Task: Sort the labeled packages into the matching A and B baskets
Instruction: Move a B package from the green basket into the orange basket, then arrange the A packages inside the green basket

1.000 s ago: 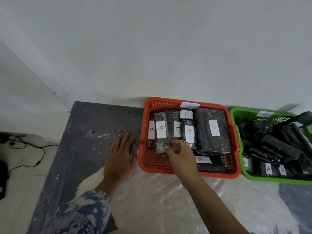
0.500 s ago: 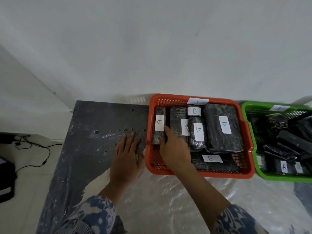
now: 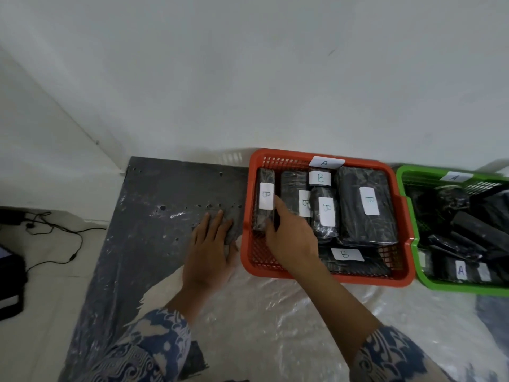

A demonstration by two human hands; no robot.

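This looks like a plain work room. A bare white wall (image 3: 248,78) stands behind a scratched dark table (image 3: 154,216), with an orange basket (image 3: 325,277), a green basket (image 3: 413,244) and a black cord (image 3: 55,235) on the floor.

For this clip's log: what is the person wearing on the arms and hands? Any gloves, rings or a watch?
Both hands are bare: no gloves, rings or watch show on the left hand or the right hand. The left sleeve and right sleeve are of one fabric, a blue and white swirling, batik-like print. Each sleeve is pushed up, leaving wrist and forearm uncovered.
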